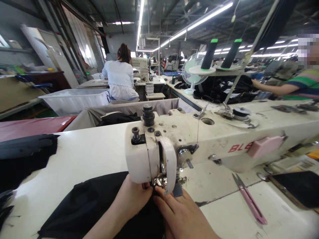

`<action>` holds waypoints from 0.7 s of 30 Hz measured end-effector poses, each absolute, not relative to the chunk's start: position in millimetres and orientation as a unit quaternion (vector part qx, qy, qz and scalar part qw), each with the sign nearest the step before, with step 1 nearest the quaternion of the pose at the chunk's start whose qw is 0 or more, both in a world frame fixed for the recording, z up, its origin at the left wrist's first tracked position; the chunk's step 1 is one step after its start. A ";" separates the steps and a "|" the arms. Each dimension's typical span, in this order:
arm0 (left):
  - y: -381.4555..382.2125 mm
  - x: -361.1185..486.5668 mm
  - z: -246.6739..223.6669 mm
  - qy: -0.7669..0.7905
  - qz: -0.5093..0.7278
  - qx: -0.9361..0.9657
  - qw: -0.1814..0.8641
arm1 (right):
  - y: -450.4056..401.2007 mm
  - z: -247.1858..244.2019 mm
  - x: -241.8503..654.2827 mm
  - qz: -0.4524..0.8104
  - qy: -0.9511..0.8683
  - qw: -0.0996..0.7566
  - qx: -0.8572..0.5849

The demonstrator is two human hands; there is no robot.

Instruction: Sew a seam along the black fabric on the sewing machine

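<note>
Head view is showing both hands meeting under the head of a sewing machine [174, 146] at 6 o'clock. Left hand [132, 197] is lying on black cloth [87, 205], its fingers curled and pressing the cloth down just at the presser foot [159, 182]; right hand [180, 212] is resting beside it, touching it, fingers stretched flat toward the foot and pinning the same cloth, thumb nearly meeting the left fingertips. Whether either hand is pinching a fold I cannot tell, since the machine head is hiding the fingertips. Cloth is spreading from the needle out toward 7 o'clock across the white table [82, 156]. Pink snips [249, 199] are lying on the table at 4 o'clock, well apart from the hands. A dark pile [22, 156] is sitting at 9 o'clock. Two thread cones [220, 54] are standing on a stand at 1 o'clock, with a fan [193, 73] behind. One person [121, 79] is sitting at 12 o'clock, back turned; another person's arm [274, 88] is reaching over dark fabric at 2 o'clock.
</note>
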State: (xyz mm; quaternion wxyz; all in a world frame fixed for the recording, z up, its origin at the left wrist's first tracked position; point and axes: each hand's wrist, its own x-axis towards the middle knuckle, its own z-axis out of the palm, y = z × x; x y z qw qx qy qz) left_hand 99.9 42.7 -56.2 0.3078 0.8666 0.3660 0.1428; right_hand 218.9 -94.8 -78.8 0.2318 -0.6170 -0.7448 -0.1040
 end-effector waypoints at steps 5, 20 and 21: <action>43.0 101.8 -57.2 0.359 0.132 0.877 0.291 | -94.7 -81.0 220.7 -0.104 -0.742 0.228 -0.621; 43.5 104.0 -49.7 0.346 0.179 0.863 0.322 | -91.3 -88.4 222.8 -0.174 -0.735 0.263 -0.600; 43.9 105.0 -49.2 0.345 0.182 0.861 0.326 | -91.7 -90.4 223.3 -0.167 -0.735 0.260 -0.603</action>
